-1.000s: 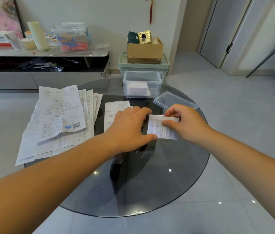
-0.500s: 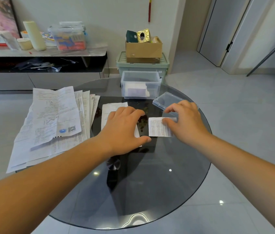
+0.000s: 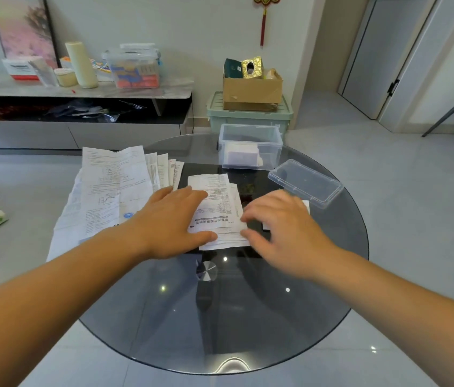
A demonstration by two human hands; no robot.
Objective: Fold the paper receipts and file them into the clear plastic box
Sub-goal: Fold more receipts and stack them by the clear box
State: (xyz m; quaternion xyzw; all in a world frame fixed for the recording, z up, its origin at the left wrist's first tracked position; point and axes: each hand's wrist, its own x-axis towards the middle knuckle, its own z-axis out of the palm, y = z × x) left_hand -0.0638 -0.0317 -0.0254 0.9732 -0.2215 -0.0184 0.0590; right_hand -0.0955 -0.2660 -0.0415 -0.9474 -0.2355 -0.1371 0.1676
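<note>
The box (image 3: 250, 141) holds folded papers (image 3: 241, 157), with the lid (image 3: 305, 183) beside it. Before the box, the left hand (image 3: 172, 219) lies flat on a receipt (image 3: 220, 208); the right hand (image 3: 281, 233) is loose-fingered alongside.

Both bare forearms extend forward from the lower corners and converge. The left grip (image 3: 175, 216) lies palm down, fingers straight and together, thumb spread. The right grip (image 3: 278, 230), just beside it, is also palm down, its fingers loosely bent and blurred.

Round smoked-glass table (image 3: 248, 331) sits on glossy pale grey floor tiles (image 3: 401, 219). Behind it, a low grey marble-topped cabinet (image 3: 80, 89) lines the white wall (image 3: 192, 29), a red tassel ornament (image 3: 263, 23) hanging there, and a grey door (image 3: 368, 65) stands far right.
</note>
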